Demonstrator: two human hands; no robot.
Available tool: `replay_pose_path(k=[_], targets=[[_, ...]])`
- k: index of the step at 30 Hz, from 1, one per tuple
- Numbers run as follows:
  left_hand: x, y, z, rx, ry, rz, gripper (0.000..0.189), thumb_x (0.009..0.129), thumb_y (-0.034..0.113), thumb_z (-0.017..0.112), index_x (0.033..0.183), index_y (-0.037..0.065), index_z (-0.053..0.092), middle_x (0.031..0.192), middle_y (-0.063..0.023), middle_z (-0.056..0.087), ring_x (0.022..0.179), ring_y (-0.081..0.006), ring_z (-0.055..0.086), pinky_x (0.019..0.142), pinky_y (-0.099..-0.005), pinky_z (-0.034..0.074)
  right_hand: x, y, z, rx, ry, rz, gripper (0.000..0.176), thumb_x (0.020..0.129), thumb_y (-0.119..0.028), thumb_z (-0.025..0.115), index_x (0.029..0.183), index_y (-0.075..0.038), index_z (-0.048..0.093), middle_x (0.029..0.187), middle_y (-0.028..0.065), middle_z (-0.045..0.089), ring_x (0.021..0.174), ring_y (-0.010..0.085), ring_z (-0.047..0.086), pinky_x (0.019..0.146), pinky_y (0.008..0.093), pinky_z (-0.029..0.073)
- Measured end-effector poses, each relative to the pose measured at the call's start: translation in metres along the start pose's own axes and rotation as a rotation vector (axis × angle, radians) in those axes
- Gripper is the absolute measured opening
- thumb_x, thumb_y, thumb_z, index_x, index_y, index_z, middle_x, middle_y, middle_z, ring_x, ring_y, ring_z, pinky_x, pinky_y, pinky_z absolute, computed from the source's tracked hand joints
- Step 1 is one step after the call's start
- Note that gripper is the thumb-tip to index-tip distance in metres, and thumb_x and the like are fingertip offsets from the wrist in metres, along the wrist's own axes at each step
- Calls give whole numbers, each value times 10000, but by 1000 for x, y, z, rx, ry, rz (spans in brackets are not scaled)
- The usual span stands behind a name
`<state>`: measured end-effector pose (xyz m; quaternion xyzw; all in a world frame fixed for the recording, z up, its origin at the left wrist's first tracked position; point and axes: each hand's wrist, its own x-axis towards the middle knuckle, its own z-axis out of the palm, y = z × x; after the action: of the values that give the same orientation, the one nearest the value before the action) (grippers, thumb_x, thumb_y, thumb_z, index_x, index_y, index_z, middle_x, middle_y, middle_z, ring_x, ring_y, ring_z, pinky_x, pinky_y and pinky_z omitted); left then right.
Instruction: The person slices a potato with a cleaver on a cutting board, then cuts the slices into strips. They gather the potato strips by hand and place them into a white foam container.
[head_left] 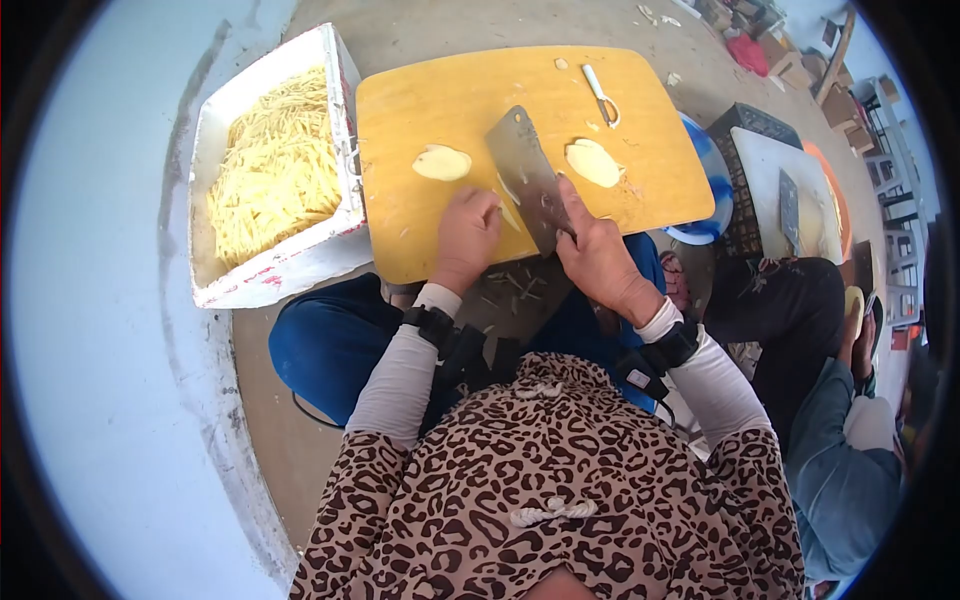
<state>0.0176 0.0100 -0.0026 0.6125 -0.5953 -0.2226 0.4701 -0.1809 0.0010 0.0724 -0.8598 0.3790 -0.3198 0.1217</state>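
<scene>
My right hand (598, 255) grips the handle of a broad cleaver (530, 175), the index finger stretched along the blade. The blade stands on a yellow cutting board (450, 95). Just left of it, my left hand (468, 237) rests on the board with its fingers curled in; whatever lies under the fingertips is hidden. Thin pale strips (508, 215) lie between that hand and the blade. Flat pale yellow slices (442, 162) lie beyond my left hand, and more slices (594, 162) sit right of the cleaver. A white-handled peeler (596, 88) lies near the far right corner.
Left of the board stands a white foam box (352, 190) filled with thin yellow strips (275, 165). A blue basin (712, 185) shows under the board's right edge. Further right, another person's leg (790, 310) is beside a white board (775, 165) with a second cleaver (789, 208).
</scene>
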Motion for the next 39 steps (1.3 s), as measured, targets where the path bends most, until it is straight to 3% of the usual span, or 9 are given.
replay_pose_path(k=[2, 5, 15, 18, 26, 33, 36, 39], targets=[[-2, 2, 2, 204, 16, 226, 119, 777, 10, 678, 887, 54, 672, 868, -102, 621, 830, -291, 616, 723, -367, 504, 3, -15, -8, 56, -250, 236, 672, 813, -13, 532, 1443, 71, 315, 761, 304, 631, 721, 470, 629, 722, 520, 513], [-4, 2, 3, 197, -4, 204, 109, 773, 5, 675, 873, 51, 674, 912, -108, 643, 891, -331, 603, 764, -396, 505, 1, -16, -3, 10, -293, 175, 650, 823, -15, 520, 1431, 93, 317, 740, 289, 630, 696, 452, 631, 695, 522, 509], [-7, -4, 3, 181, 37, 244, 98, 769, 12, 677, 855, 59, 677, 929, -95, 652, 885, -314, 610, 767, -388, 506, 5, -29, -5, -49, -361, 188, 632, 833, -21, 516, 1415, 119, 315, 735, 288, 633, 700, 443, 640, 673, 518, 512], [-7, -3, 3, 191, 49, 269, 97, 766, 17, 677, 853, 58, 673, 923, -95, 650, 875, -313, 607, 760, -387, 505, 3, -31, -3, -30, -401, 251, 684, 823, -7, 525, 1452, 84, 271, 839, 348, 618, 741, 490, 614, 735, 540, 493], [-6, -5, 6, 197, 95, 328, 51, 770, 46, 643, 817, 64, 651, 856, -89, 617, 801, -314, 572, 702, -396, 483, 9, -39, -3, -78, -424, 223, 654, 832, 3, 515, 1428, 131, 278, 767, 300, 627, 708, 455, 627, 695, 523, 496], [-7, -5, 4, 214, 63, 307, 99, 750, 12, 675, 836, 57, 660, 882, -98, 639, 835, -318, 596, 728, -397, 500, 7, -33, 16, -140, -438, 194, 681, 828, -35, 532, 1440, 109, 270, 742, 265, 647, 700, 417, 654, 652, 493, 523], [-5, -4, 4, 208, 65, 319, 100, 751, 10, 676, 839, 56, 662, 885, -106, 641, 836, -323, 596, 726, -403, 498, 2, -25, 26, -120, -327, 184, 710, 820, -34, 538, 1459, 88, 253, 747, 261, 652, 697, 404, 658, 637, 486, 522], [-7, -7, 3, 181, 53, 281, 117, 755, -5, 663, 862, 44, 665, 896, -117, 646, 861, -330, 600, 748, -391, 500, 5, -17, 23, -71, -377, 316, 685, 840, -29, 526, 1460, 87, 259, 808, 299, 635, 740, 446, 633, 713, 511, 503]])
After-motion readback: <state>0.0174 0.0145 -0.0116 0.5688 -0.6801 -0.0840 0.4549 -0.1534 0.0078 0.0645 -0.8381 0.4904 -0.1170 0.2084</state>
